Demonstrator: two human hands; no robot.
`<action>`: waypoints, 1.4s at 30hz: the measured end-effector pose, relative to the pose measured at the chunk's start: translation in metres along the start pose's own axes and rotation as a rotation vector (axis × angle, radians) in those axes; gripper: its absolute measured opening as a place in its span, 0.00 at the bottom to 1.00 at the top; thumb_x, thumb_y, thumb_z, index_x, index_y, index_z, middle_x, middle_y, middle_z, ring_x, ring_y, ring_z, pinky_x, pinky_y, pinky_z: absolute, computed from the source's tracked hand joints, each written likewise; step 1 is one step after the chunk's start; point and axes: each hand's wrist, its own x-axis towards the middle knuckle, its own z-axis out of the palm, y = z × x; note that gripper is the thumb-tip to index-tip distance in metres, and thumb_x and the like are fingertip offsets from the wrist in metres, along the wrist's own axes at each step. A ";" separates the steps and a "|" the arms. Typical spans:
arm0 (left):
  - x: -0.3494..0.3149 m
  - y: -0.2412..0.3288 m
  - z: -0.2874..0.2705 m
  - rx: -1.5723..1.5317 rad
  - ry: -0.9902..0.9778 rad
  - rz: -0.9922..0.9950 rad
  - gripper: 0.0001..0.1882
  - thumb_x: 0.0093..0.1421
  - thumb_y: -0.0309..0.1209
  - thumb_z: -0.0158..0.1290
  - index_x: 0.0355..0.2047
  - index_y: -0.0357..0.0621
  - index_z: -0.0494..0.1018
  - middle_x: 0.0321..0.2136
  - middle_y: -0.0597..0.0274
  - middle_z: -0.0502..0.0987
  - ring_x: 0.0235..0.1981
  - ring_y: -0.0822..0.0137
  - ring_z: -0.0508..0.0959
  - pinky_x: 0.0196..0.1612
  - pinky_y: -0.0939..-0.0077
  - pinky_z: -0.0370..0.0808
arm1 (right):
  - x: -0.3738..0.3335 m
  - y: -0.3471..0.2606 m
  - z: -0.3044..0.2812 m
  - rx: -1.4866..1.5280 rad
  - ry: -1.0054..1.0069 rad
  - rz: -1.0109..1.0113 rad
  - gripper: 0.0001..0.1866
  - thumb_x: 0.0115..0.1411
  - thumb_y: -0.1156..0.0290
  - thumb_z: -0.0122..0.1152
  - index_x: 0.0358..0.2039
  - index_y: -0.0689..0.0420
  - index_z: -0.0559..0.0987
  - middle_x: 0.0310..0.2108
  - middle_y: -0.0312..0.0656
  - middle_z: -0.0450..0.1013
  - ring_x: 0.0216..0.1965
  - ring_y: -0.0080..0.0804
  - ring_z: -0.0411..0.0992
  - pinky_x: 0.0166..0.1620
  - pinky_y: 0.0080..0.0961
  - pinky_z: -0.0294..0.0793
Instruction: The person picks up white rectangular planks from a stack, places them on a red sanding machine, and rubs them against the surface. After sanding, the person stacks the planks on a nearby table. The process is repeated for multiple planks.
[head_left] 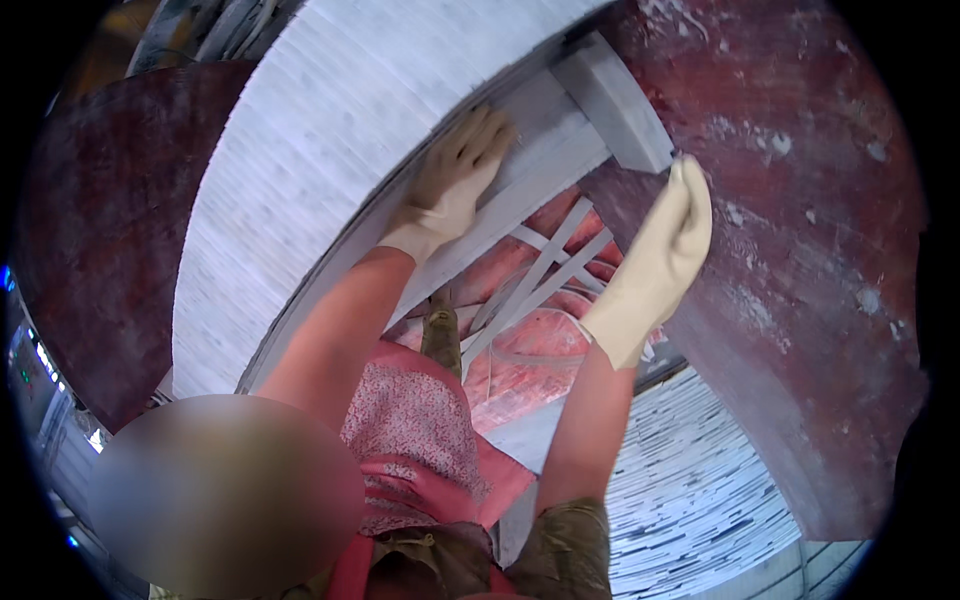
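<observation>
Cream gloves cover both of my hands. My left hand (460, 180) lies with its fingers apart on a grey ledge (545, 165), close under the edge of a broad white slab (330, 120). Farther right, my right hand (665, 250) is seen edge-on, its thumb and fingers drawn together. Its fingertips are at the lower corner of a grey rectangular block (615, 100), which sits across the far end of the ledge. Whether anything small is between those fingers is hidden.
A dark red, white-stained panel (790, 230) fills the right side; another dark red panel (120, 210) is at left. Pale flat straps (540, 275) cross a red surface below. Stacked thin sheets (690, 480) stand lower right. A blurred oval hides the lower left.
</observation>
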 end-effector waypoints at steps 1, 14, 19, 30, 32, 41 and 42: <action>0.001 0.003 0.002 0.009 0.006 -0.004 0.40 0.52 0.14 0.49 0.69 0.40 0.63 0.70 0.46 0.62 0.72 0.44 0.60 0.73 0.52 0.61 | -0.010 0.017 -0.017 0.173 0.113 0.103 0.32 0.74 0.60 0.56 0.66 0.73 0.66 0.63 0.59 0.70 0.66 0.47 0.68 0.71 0.41 0.64; 0.002 0.008 -0.001 -0.013 -0.023 -0.027 0.41 0.49 0.14 0.51 0.68 0.37 0.65 0.69 0.44 0.64 0.71 0.41 0.63 0.70 0.51 0.65 | 0.030 0.011 0.042 0.026 0.092 0.606 0.37 0.73 0.44 0.51 0.59 0.72 0.68 0.57 0.50 0.69 0.57 0.34 0.68 0.63 0.28 0.64; 0.004 0.008 -0.002 -0.042 -0.041 -0.023 0.41 0.48 0.14 0.53 0.68 0.36 0.65 0.69 0.43 0.64 0.70 0.41 0.63 0.69 0.51 0.66 | 0.038 0.003 0.037 0.044 -0.020 0.633 0.39 0.73 0.44 0.50 0.61 0.74 0.66 0.60 0.50 0.63 0.60 0.35 0.60 0.66 0.32 0.55; 0.004 0.004 -0.002 0.092 -0.070 0.016 0.41 0.51 0.16 0.52 0.69 0.38 0.63 0.71 0.45 0.61 0.73 0.43 0.59 0.69 0.51 0.65 | 0.048 0.004 -0.003 -0.324 -0.243 0.453 0.30 0.74 0.56 0.49 0.63 0.70 0.69 0.58 0.56 0.73 0.58 0.44 0.74 0.66 0.36 0.67; 0.001 0.004 -0.002 0.090 -0.075 0.001 0.41 0.51 0.16 0.52 0.69 0.38 0.63 0.71 0.45 0.61 0.73 0.42 0.59 0.70 0.51 0.65 | 0.026 -0.004 -0.010 -0.401 -0.108 0.247 0.24 0.71 0.63 0.51 0.57 0.70 0.76 0.55 0.61 0.76 0.57 0.50 0.75 0.65 0.37 0.69; 0.001 0.004 -0.003 0.110 -0.095 0.002 0.41 0.52 0.16 0.52 0.70 0.39 0.61 0.72 0.46 0.59 0.73 0.43 0.58 0.72 0.52 0.62 | 0.037 0.045 -0.011 -1.068 -0.292 -0.702 0.29 0.68 0.66 0.57 0.67 0.60 0.69 0.65 0.47 0.70 0.65 0.46 0.68 0.63 0.39 0.74; -0.001 0.004 -0.002 0.121 -0.094 0.000 0.41 0.53 0.16 0.53 0.70 0.39 0.61 0.72 0.46 0.60 0.73 0.43 0.57 0.72 0.52 0.61 | 0.034 0.046 -0.008 -1.054 -0.280 -0.703 0.28 0.68 0.66 0.58 0.67 0.61 0.70 0.64 0.47 0.71 0.64 0.46 0.69 0.63 0.38 0.74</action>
